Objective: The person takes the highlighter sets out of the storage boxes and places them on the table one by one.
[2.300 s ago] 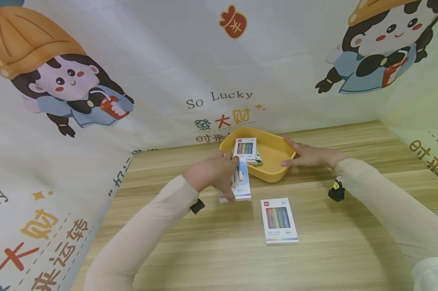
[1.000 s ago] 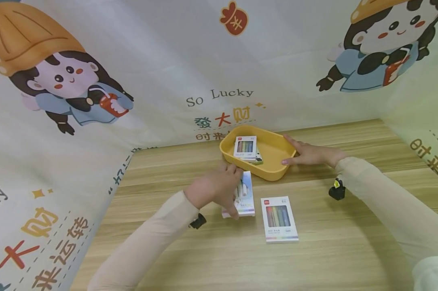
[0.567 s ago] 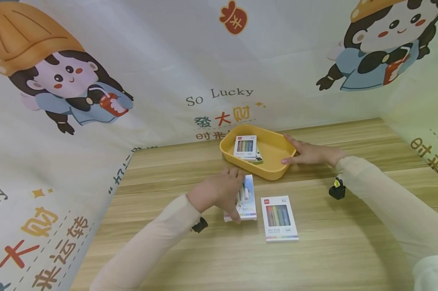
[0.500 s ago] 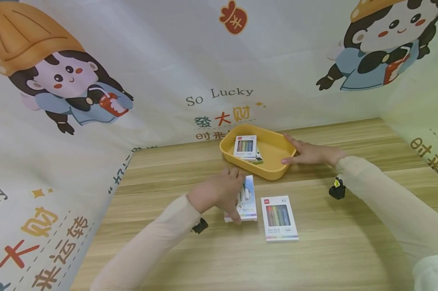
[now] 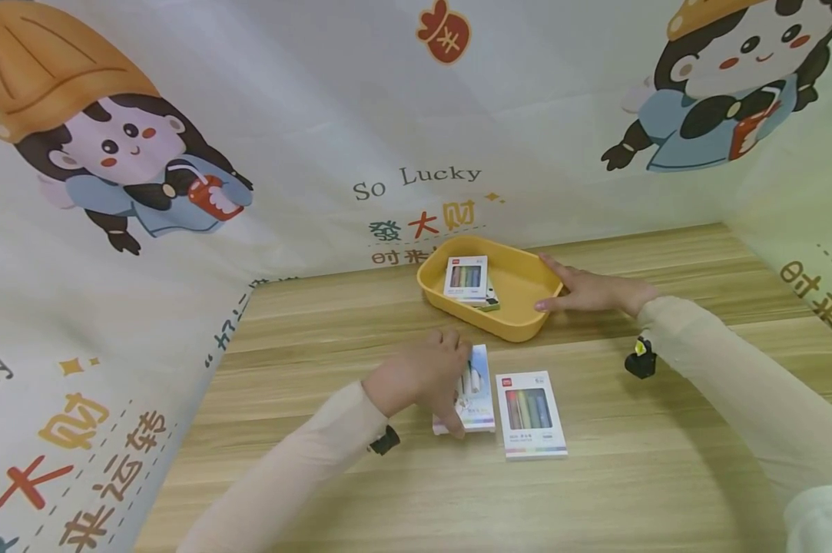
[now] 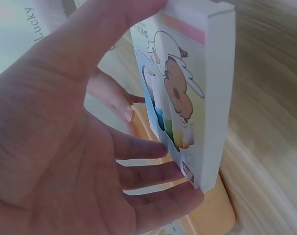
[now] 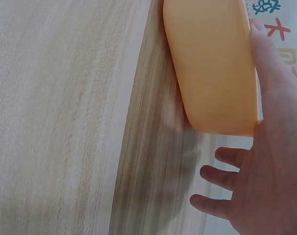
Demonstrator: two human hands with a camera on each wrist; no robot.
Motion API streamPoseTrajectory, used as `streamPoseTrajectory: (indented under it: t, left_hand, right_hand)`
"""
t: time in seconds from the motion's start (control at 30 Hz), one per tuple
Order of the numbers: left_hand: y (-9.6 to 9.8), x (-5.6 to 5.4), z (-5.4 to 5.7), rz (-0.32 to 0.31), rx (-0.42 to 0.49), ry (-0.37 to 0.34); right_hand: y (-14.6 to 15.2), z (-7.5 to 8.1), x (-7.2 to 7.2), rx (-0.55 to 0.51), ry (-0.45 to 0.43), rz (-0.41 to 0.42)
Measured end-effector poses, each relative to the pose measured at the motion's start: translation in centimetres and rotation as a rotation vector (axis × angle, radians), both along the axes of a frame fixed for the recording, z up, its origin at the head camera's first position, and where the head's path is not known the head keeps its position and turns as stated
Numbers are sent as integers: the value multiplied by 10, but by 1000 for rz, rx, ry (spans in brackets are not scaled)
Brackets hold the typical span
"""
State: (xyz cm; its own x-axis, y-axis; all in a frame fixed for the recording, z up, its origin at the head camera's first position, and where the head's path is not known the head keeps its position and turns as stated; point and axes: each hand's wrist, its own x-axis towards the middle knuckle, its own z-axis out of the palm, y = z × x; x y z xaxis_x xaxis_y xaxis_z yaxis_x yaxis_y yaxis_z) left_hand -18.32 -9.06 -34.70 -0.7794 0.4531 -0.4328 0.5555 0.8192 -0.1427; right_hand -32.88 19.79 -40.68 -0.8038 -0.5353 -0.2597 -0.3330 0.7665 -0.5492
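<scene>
My left hand [image 5: 429, 376] grips a flat box of pens [image 5: 480, 384] by its long edges, thumb at the near end and fingers at the far end. In the left wrist view, the box of pens [image 6: 180, 83] shows a cartoon dog and coloured pens; part lies behind the hand. Just right of it lies a second white box of coloured pens [image 5: 532, 415], flat on the table. My right hand [image 5: 585, 292] holds the right end of a yellow tray [image 5: 519, 326], its thumb over the rim; in the right wrist view several fingers hang free of the tray [image 7: 212, 68].
Inside the tray's left part, a white box of coloured pens [image 5: 466, 276] lies on another, mostly covered box [image 5: 492, 299]. The wooden table [image 5: 630, 461] meets printed cloth walls [image 5: 561, 153] at the back and both sides.
My left hand has drawn its box of pens away from the tray's front edge, toward me and to the right, beside the second box. The right hand and tray have stayed put.
</scene>
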Motion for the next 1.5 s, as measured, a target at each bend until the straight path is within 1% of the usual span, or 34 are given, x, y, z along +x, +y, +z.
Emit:
streamPoseTrajectory:
  t: [0.23,0.37,0.6,0.93,1.1,1.5]
  left_hand:
    - [1,1,-9,-14,-6,9]
    - [2,2,-13,-9,-17,7]
    - [5,4,-19,-25,-42,16]
    - [6,4,-25,3,-26,-9]
    - [7,6,-28,8,-18,-15]
    - [8,9,-32,-15,-29,1]
  right_hand:
    - [1,0,-1,11,0,-2]
    - [0,1,0,11,1,0]
    - [0,1,0,8,7,5]
    - [2,-3,-3,-26,1,5]
    - [2,-3,-3,-22,7,12]
    - [1,0,0,-20,14,11]
